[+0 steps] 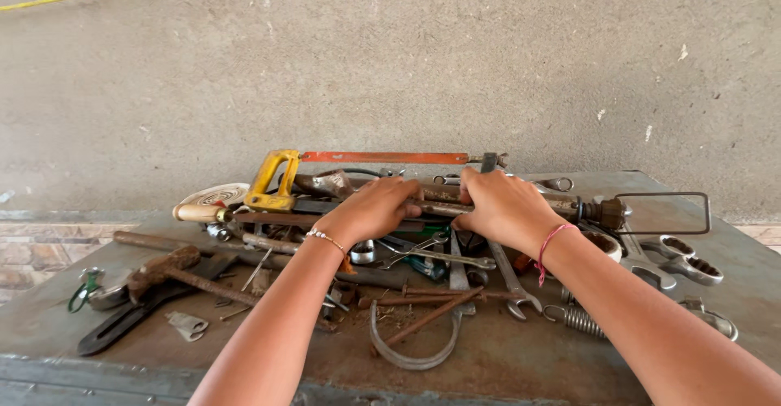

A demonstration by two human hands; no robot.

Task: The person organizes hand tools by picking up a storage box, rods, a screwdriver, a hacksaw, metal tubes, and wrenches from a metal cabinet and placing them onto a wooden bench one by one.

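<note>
Both hands lay on a heap of worn metal tools spread over a dusty grey table point(521, 357) set against a rough plastered wall point(407, 56). The left hand point(376, 208), a thin beaded bracelet at its wrist, was curled palm-down over a long rusty bar point(435, 207) that ran across the top of the pile, its fingers wrapped over the bar's upper edge. The right hand point(504, 207), with a pink thread band at the wrist, was closed over the same bar just beside the left, knuckles up; how tightly either hand gripped could not be told from above. The bar sat near the back of the table, ending at the right in a dark knurled fitting point(606, 212) and a thin wire loop handle point(675, 211). Just behind the hands stood a hacksaw point(325, 166) with a chipped yellow handle and a slim orange blade. To the left lay a hammer point(175, 269) with a rusted head and shaft, and a pale wooden handle point(195, 211). In front of the hands lay an open-ended spanner point(512, 280), a coiled steel spring point(579, 319) and a curved flat strip of grey metal point(411, 357).
</note>
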